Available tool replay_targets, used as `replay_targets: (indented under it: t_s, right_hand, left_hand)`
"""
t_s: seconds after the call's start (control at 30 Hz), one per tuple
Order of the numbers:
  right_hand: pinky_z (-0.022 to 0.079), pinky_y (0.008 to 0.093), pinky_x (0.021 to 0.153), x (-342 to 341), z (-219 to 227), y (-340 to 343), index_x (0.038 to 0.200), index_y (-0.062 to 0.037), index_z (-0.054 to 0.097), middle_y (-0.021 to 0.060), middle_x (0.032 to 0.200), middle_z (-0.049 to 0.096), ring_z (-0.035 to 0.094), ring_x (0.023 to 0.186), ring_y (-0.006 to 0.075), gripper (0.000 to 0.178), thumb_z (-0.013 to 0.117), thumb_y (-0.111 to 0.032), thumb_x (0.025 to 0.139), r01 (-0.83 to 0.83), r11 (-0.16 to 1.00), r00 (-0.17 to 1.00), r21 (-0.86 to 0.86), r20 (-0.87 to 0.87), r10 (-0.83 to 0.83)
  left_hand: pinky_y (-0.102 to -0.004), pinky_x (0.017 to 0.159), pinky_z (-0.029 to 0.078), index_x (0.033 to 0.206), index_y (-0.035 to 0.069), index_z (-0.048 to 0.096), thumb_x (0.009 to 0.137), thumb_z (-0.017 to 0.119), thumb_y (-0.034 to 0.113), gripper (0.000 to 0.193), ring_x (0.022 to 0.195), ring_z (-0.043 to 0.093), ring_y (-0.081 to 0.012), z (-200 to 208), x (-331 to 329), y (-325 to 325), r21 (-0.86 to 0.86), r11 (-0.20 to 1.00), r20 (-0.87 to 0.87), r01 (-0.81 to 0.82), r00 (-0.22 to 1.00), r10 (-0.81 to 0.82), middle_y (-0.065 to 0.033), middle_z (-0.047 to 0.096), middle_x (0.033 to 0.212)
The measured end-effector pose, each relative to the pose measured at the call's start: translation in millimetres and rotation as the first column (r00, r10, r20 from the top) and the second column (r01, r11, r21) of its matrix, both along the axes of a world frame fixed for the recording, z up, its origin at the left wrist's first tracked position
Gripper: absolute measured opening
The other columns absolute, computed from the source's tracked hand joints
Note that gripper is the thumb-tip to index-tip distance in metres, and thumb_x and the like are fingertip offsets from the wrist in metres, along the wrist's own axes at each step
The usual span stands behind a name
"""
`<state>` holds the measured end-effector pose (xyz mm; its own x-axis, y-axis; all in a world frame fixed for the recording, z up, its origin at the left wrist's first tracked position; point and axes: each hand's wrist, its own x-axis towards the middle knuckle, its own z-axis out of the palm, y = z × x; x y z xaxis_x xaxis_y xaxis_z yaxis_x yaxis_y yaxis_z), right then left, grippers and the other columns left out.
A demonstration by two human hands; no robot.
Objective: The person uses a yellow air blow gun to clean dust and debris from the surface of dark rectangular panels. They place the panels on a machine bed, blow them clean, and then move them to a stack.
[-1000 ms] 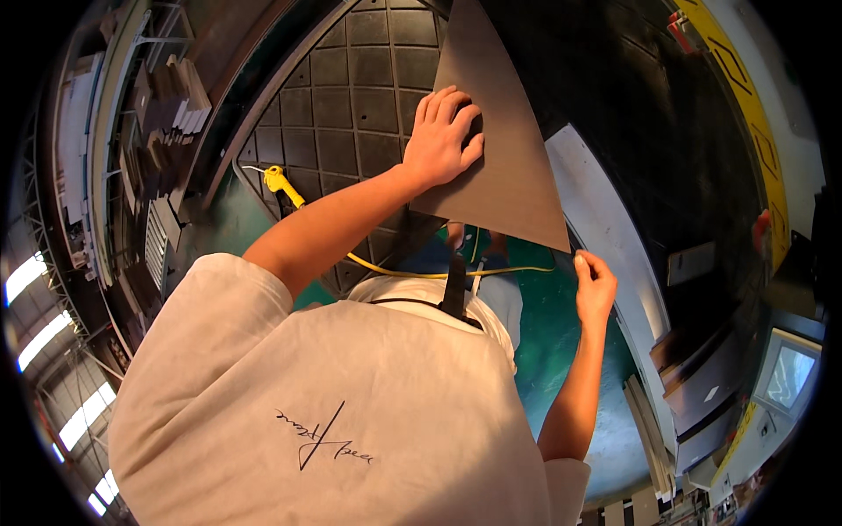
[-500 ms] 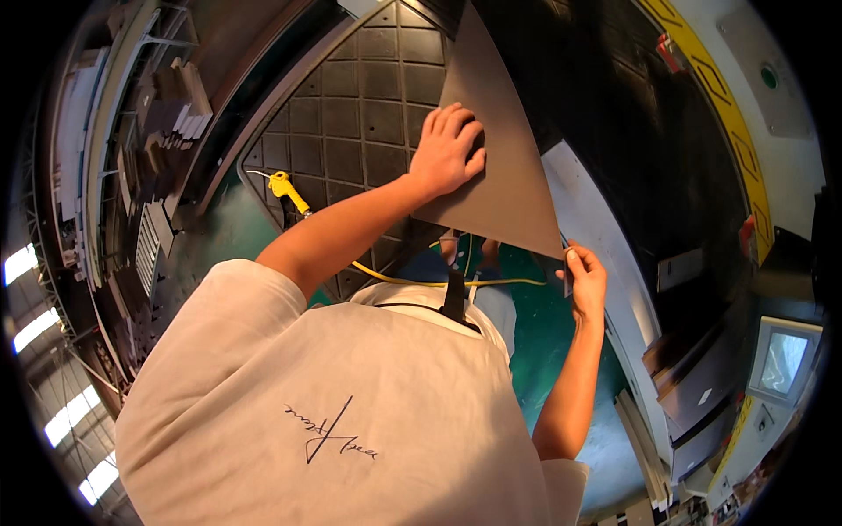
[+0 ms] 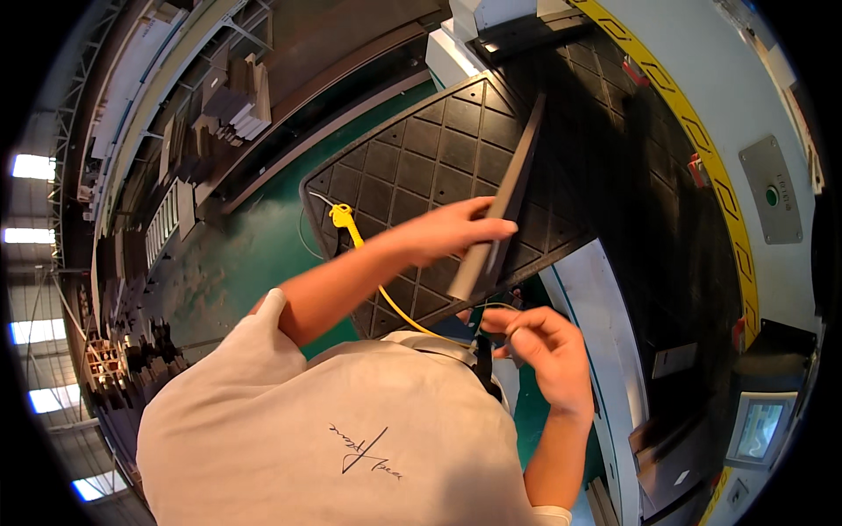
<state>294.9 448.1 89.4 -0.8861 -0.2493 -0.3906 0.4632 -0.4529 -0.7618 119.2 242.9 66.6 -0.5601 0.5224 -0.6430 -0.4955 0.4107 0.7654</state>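
A brown-grey flat panel (image 3: 503, 207) stands tilted up on its edge over the black grid-grooved table (image 3: 412, 175), its narrow side facing me. My left hand (image 3: 469, 230) grips the panel near the middle of its length, thumb on the near side and fingers partly hidden behind it. My right hand (image 3: 548, 355) is in the air just past the table's near edge, apart from the panel. Its fingers are curled together, with a small dark thing perhaps between them, too little of it showing to name.
A yellow air blow gun (image 3: 342, 216) lies at the table's left, its yellow hose (image 3: 399, 309) running toward my waist. A white machine beam (image 3: 592, 307) stands right of the table. Farther right are a yellow-striped edge (image 3: 715, 162) and a small screen (image 3: 761, 430). Stacked boards (image 3: 237, 92) fill racks at left.
The panel has gone from lying flat to standing tilted on edge, my left hand shifting from its top to grip it. My right hand has left the panel's corner and moved nearer me.
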Motion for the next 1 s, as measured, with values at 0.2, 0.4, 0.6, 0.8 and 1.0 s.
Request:
replay_targets:
  t_s: [0.2, 0.4, 0.6, 0.8, 1.0]
  right_hand:
    - [0.059, 0.0300, 0.057, 51, -95, 28, 0.121, -0.0013, 0.056, 0.0192, 0.101, 0.075, 0.074, 0.069, 0.0218, 0.021, 0.055, -0.018, 0.109, 0.368, 0.924, 0.893, 0.099, 0.237, -0.381]
    - [0.059, 0.0289, 0.062, 120, -176, 37, 0.124, -0.0043, 0.058, 0.0160, 0.104, 0.074, 0.070, 0.072, 0.0180, 0.020, 0.057, -0.018, 0.109, 0.513, 0.789, 0.720, 0.339, 0.331, -0.611]
    - [0.061, 0.0303, 0.068, 138, -178, 47, 0.117, -0.0033, 0.064, 0.0139, 0.108, 0.074, 0.072, 0.083, 0.0170, 0.019, 0.060, -0.019, 0.108, 0.495, 0.734, 0.680, 0.464, 0.320, -0.660]
    - [0.055, 0.0275, 0.081, 130, -200, 39, 0.114, 0.0021, 0.075, 0.0074, 0.104, 0.075, 0.068, 0.089, 0.0129, 0.023, 0.069, -0.018, 0.104, 0.377, 0.531, 0.802, 0.759, 0.020, -0.597]
    - [0.052, 0.0285, 0.077, 114, -222, 9, 0.115, -0.0002, 0.077, 0.0052, 0.100, 0.075, 0.065, 0.086, 0.0125, 0.022, 0.071, -0.016, 0.101, 0.381, 0.448, 0.775, 0.809, -0.016, -0.631]
  left_hand:
    - [-0.0296, 0.081, 0.057, 0.115, 0.001, 0.071, 0.101, 0.066, 0.029, 0.032, 0.089, 0.069, -0.0122, -70, -44, -101, -0.123, 0.991, -0.146, -0.043, 0.989, 0.024, -0.0049, 0.073, 0.103]
    - [-0.0307, 0.090, 0.055, 0.129, 0.005, 0.062, 0.109, 0.060, 0.030, 0.032, 0.102, 0.067, -0.0126, -184, 56, -44, 0.293, 0.720, 0.204, -0.629, 0.777, 0.596, -0.0042, 0.071, 0.117]
    - [-0.0348, 0.072, 0.061, 0.120, 0.003, 0.062, 0.109, 0.060, 0.038, 0.036, 0.085, 0.074, -0.0181, -201, 93, 33, 0.046, 0.941, 0.275, -0.336, 0.909, 0.312, -0.0103, 0.073, 0.110]
    - [-0.0400, 0.059, 0.055, 0.081, 0.002, 0.071, 0.100, 0.066, 0.036, 0.039, 0.059, 0.071, -0.0272, -175, 29, 41, -0.288, 0.957, -0.652, -0.017, 0.735, -0.184, -0.0128, 0.070, 0.065]
    - [-0.0542, 0.120, 0.033, 0.137, 0.010, 0.062, 0.096, 0.064, 0.041, 0.051, 0.147, 0.043, -0.0348, -208, -24, 65, -0.398, 0.903, -0.916, -0.163, 0.006, -0.402, -0.0190, 0.052, 0.154]
